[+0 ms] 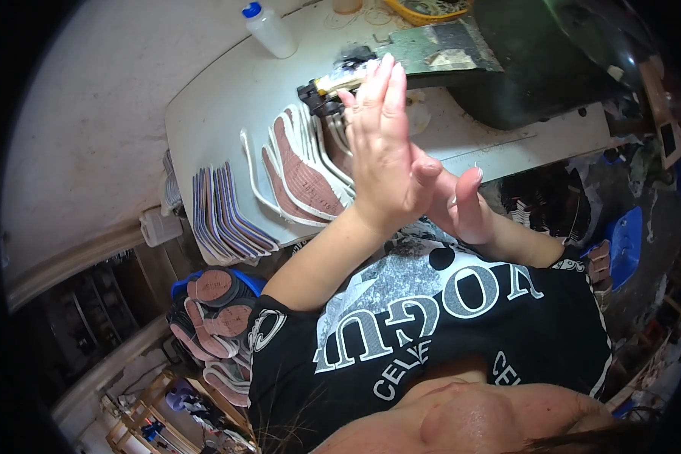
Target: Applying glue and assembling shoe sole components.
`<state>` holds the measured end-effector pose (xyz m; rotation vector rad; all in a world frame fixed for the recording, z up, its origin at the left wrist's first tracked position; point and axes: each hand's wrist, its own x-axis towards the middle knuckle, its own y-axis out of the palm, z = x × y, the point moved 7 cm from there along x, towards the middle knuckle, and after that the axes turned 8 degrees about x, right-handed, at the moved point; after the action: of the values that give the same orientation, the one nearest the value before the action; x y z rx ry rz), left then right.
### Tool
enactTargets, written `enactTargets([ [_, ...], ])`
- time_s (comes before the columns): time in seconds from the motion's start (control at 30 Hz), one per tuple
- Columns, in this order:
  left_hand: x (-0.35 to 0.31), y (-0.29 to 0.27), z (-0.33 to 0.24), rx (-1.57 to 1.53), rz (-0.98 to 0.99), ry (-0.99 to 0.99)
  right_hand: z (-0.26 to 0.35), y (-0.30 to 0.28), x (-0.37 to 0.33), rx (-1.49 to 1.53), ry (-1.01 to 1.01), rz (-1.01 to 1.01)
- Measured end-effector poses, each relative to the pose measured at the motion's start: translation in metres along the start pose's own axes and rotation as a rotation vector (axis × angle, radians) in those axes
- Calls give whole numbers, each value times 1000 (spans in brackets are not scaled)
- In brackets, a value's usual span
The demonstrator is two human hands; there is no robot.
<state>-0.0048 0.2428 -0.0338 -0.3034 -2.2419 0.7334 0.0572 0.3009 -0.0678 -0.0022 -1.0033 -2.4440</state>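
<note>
Several fingers of left hand (380, 155) stretch straight; right hand's (472, 215), can't tell (bold lettering (448, 304), black shirt (552, 340)).

Holds left hand (386, 166) raised, with fingers (393, 94) stretched straight, pointing away from the body. Juts left thumb (427, 170) toward the right side. Angles bare left forearm (325, 261) up and inward from lower left, bare right forearm (526, 240) inward from the right. Sets right hand (465, 212) beside and partly behind the left, with right thumb (471, 185) sticking up. Hides most right fingers behind the left hand, so can't tell their curl or how fully the palms touch
</note>
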Motion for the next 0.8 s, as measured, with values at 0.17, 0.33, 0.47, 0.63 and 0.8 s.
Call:
enactTargets([
  [0.17, -13, 61, -58, -130, 195, 121, 33, -35, -26, -155, -326, -409],
  [0.33, -44, 101, -103, -404, 351, 229, 59, -57, -65, -78, -463, -518],
  [0.47, -34, 107, -119, -544, 325, 243, 69, -61, -84, -71, -601, -545],
  [0.63, 0, 95, -125, -726, 214, 269, 54, -67, -84, 50, -516, -511],
  [0.8, 13, 93, -118, -1073, 422, -3, 75, -44, -100, -335, -591, -371],
])
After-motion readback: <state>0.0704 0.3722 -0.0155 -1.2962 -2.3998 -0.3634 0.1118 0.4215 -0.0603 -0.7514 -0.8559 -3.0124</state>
